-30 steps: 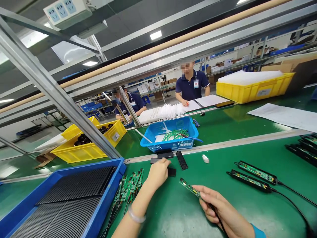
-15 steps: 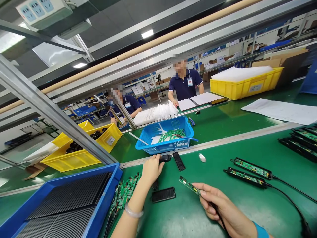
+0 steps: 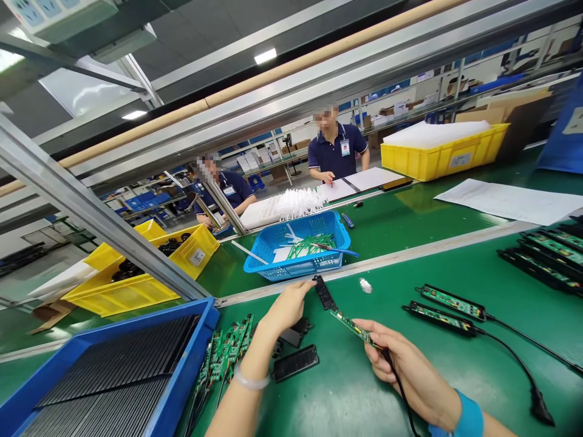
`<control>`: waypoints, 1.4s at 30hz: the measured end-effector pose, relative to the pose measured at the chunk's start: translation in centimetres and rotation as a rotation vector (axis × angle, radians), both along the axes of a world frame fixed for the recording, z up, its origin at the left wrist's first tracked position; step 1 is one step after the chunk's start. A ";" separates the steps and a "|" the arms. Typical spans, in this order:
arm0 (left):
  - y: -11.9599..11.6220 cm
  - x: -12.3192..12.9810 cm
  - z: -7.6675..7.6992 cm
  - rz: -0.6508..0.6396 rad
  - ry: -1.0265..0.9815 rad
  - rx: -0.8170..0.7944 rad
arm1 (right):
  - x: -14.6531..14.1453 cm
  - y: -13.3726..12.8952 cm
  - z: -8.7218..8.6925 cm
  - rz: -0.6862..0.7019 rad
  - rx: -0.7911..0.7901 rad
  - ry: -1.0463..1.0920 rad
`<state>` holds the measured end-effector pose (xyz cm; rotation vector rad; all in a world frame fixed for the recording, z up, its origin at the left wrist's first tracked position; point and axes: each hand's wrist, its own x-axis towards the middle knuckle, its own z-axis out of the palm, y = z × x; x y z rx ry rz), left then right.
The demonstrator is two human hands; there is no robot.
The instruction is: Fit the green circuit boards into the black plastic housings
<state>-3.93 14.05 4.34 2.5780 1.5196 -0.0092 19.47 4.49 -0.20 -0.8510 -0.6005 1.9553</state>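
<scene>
My left hand [image 3: 288, 311] reaches forward with its fingertips together at the left edge of a narrow black plastic case half [image 3: 324, 294]. In my right hand [image 3: 403, 370] is a slim green circuit board [image 3: 350, 328], pinched near its cable end. A black cable [image 3: 396, 382] runs down from it past the palm. The board's far end points at the near end of the case half. Below my left hand lie another black plastic piece [image 3: 295, 334], partly hidden, and a black case half [image 3: 296, 363].
Left are a blue tray [image 3: 210, 312] of black strips and several loose circuit boards [image 3: 228, 352]. A blue basket [image 3: 300, 267] stands ahead. Cased boards with cables [image 3: 450, 303] lie right, near a stack of more [image 3: 546, 261]. Two people [image 3: 337, 145] sit across the bench.
My left hand has left the black piece it was holding, which now lies nearer me, and moved to the case half. My right hand still holds the board. The view has shifted slightly.
</scene>
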 end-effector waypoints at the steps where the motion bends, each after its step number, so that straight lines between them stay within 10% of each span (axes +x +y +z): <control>1: 0.7 0.8 -0.3 -0.032 -0.011 0.028 | 0.1 0.1 0.0 -0.008 0.006 0.004; 7: 2.2 3.1 -1.3 -0.074 -0.036 0.121 | 0.6 0.2 0.3 0.012 0.166 -0.141; 13: -4.7 2.0 -0.1 0.089 -0.135 0.145 | 0.4 -0.6 1.1 0.095 0.447 -0.409; 19: -11.0 2.7 -2.5 0.331 -0.949 -0.172 | 0.3 -1.2 1.3 0.157 0.591 -0.540; 27: -12.2 3.5 -4.7 0.523 -1.988 -0.580 | 0.5 -1.4 -0.4 0.203 0.724 -0.751; 42: -13.5 4.6 -4.2 0.407 -1.974 -0.574 | 1.0 -1.3 -0.4 0.119 0.941 -0.929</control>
